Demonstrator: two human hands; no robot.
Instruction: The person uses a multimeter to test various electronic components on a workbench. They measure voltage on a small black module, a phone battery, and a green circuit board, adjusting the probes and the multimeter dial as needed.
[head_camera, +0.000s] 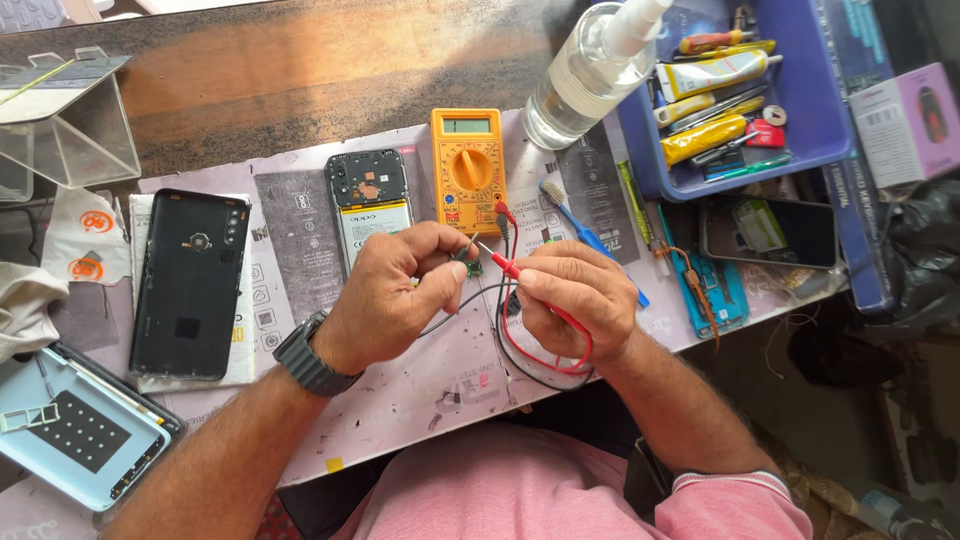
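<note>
Dark wooden bench (300, 70) at the back, with a pale printed work mat (300, 250) spread over its near edge. At far left a clear plastic stand (65, 125) is cut off by the frame, and below it a light blue phone back cover (75, 440) lies partly out of view. A black phone (190, 280) lies on the mat, apparently back side up. Just right of it an opened phone (370, 205) shows its battery and camera end; its lower part is hidden behind the left hand (390, 295).

That hand, with a dark watch on the wrist, has fingers curled and thumb pressed to forefinger. They seem to pinch the black test probe, though the probe is almost fully hidden, with only its black lead (455, 310) trailing out beneath the palm. A small green circuit board (474, 267) lies on the mat between the two hands, just off the left fingertips; its details are too small to read. The right hand (580, 295) clamps thumb and fingers on the red test probe (505, 264), whose tip points at the board; whether it touches cannot be told. Behind the board stands a yellow multimeter (467, 165), its display illegible. Further right are a clear spray bottle (590, 70), a blue toothbrush (590, 240), a blue tray (800, 110) of tools and another phone (770, 232).
</note>
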